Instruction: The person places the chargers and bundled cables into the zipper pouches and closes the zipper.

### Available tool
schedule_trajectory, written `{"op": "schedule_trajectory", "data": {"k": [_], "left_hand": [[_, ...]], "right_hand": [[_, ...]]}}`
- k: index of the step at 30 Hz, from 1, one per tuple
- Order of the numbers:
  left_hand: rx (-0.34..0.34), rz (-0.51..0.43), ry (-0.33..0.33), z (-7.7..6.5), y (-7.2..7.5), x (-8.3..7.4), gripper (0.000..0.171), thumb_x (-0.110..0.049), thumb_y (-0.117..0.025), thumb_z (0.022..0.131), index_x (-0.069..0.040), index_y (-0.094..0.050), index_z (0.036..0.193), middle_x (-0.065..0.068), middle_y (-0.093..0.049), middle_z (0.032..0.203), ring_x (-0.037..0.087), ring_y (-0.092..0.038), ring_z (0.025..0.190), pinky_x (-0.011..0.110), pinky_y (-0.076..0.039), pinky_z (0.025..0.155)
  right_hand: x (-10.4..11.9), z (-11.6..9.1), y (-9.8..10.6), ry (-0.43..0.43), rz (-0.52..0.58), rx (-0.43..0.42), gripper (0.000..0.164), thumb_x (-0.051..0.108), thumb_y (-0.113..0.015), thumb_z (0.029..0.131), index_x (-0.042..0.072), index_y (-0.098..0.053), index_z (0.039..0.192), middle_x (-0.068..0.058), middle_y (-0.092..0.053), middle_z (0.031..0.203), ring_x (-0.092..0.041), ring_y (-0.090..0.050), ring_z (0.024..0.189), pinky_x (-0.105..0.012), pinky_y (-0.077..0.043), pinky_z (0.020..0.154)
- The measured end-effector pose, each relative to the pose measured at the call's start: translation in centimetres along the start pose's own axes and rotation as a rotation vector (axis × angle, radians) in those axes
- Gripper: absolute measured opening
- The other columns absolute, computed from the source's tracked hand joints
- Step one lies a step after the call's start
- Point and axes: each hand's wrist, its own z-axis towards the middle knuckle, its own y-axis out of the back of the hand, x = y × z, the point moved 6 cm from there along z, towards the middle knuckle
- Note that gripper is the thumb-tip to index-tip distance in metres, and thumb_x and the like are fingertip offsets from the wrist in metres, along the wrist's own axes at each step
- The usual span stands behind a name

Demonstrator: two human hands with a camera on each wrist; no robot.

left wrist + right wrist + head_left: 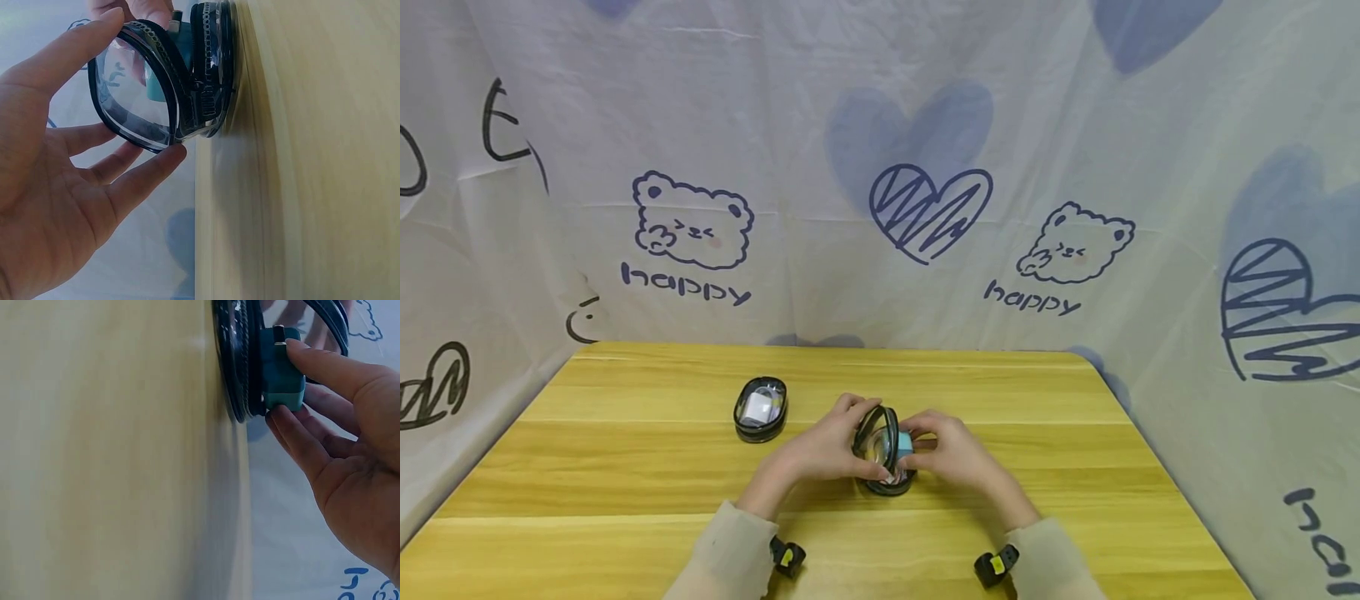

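A small clear zip case with black trim sits on the wooden table with its lid raised. My left hand grips that lid by its rim, thumb on one side and fingers on the other. With my right hand I pinch a teal charger plug between thumb and fingers. Its metal prongs show in the right wrist view. The plug is at the case's opening, beside the lower half. Small items inside the case are partly hidden by the lid and hands.
Another clear case with black trim lies farther left on the table, with a white block visible inside. Behind the table's back edge hangs a white cloth with printed hearts and bears; cloth also stands along both sides.
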Motion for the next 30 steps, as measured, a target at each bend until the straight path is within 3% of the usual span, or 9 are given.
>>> {"op": "schedule_trajectory", "data": {"k": [5, 12, 15, 19, 23, 26, 30], "left_hand": [[0.001, 0.000, -0.009, 0.1, -0.1, -0.1, 0.107, -0.043, -0.091, 0.079, -0.011, -0.033, 0.163, 0.015, -0.039, 0.150, 0.033, -0.053, 0.131, 0.052, -0.047, 0.110], [0.000, 0.012, -0.021, 0.1, -0.1, -0.1, 0.106, -0.042, -0.091, 0.079, -0.010, -0.033, 0.163, 0.015, -0.040, 0.148, 0.033, -0.053, 0.131, 0.052, -0.047, 0.110], [-0.001, 0.006, -0.024, 0.1, -0.2, -0.1, 0.106, -0.042, -0.091, 0.080, -0.011, -0.033, 0.163, 0.015, -0.040, 0.147, 0.032, -0.054, 0.130, 0.052, -0.047, 0.109], [-0.001, 0.002, -0.027, 0.2, -0.2, 0.1, 0.106, -0.043, -0.091, 0.079, -0.011, -0.034, 0.163, 0.015, -0.041, 0.147, 0.031, -0.054, 0.129, 0.051, -0.048, 0.108], [-0.003, 0.008, -0.027, 0.1, -0.3, 0.0, 0.106, -0.043, -0.091, 0.079, -0.011, -0.034, 0.163, 0.015, -0.041, 0.147, 0.031, -0.054, 0.129, 0.052, -0.048, 0.109], [0.001, 0.008, -0.015, 0.2, -0.4, -0.2, 0.107, -0.043, -0.091, 0.079, -0.011, -0.032, 0.163, 0.015, -0.039, 0.150, 0.032, -0.054, 0.130, 0.053, -0.047, 0.110], [0.002, 0.016, -0.004, 0.3, -0.7, -0.8, 0.107, -0.041, -0.091, 0.079, -0.009, -0.032, 0.163, 0.016, -0.037, 0.152, 0.034, -0.053, 0.131, 0.053, -0.047, 0.110]], "right_hand": [[0.3, -0.1, -0.5, 0.003, -0.035, 0.006, 0.039, 0.003, -0.080, 0.091, -0.002, -0.068, 0.127, -0.014, -0.064, 0.123, -0.033, -0.067, 0.113, -0.039, -0.059, 0.096], [1.0, 0.0, -0.7, 0.042, -0.254, 0.017, 0.035, 0.009, -0.078, 0.094, 0.003, -0.068, 0.127, -0.010, -0.067, 0.122, -0.025, -0.070, 0.107, -0.036, -0.060, 0.090], [1.0, 0.1, -0.9, 0.044, -0.288, 0.027, 0.036, 0.011, -0.076, 0.096, 0.004, -0.067, 0.130, -0.009, -0.067, 0.122, -0.025, -0.070, 0.106, -0.039, -0.060, 0.090], [0.8, 0.1, -0.9, 0.044, -0.267, 0.038, 0.037, 0.012, -0.075, 0.097, 0.005, -0.066, 0.132, -0.007, -0.068, 0.121, -0.025, -0.069, 0.107, -0.040, -0.060, 0.090], [0.2, 0.0, -0.4, 0.023, -0.156, 0.034, 0.039, 0.015, -0.072, 0.100, 0.004, -0.064, 0.136, -0.012, -0.066, 0.130, -0.029, -0.068, 0.113, -0.042, -0.059, 0.094], [-0.4, -0.2, 0.5, -0.015, -0.081, -0.008, 0.040, 0.015, -0.068, 0.102, 0.002, -0.062, 0.140, -0.015, -0.063, 0.137, -0.033, -0.066, 0.116, -0.044, -0.058, 0.097], [-1.2, -0.4, 1.7, -0.086, -0.059, -0.085, 0.041, 0.014, -0.066, 0.103, 0.000, -0.060, 0.141, -0.016, -0.064, 0.137, -0.034, -0.066, 0.116, -0.039, -0.060, 0.089]]}}
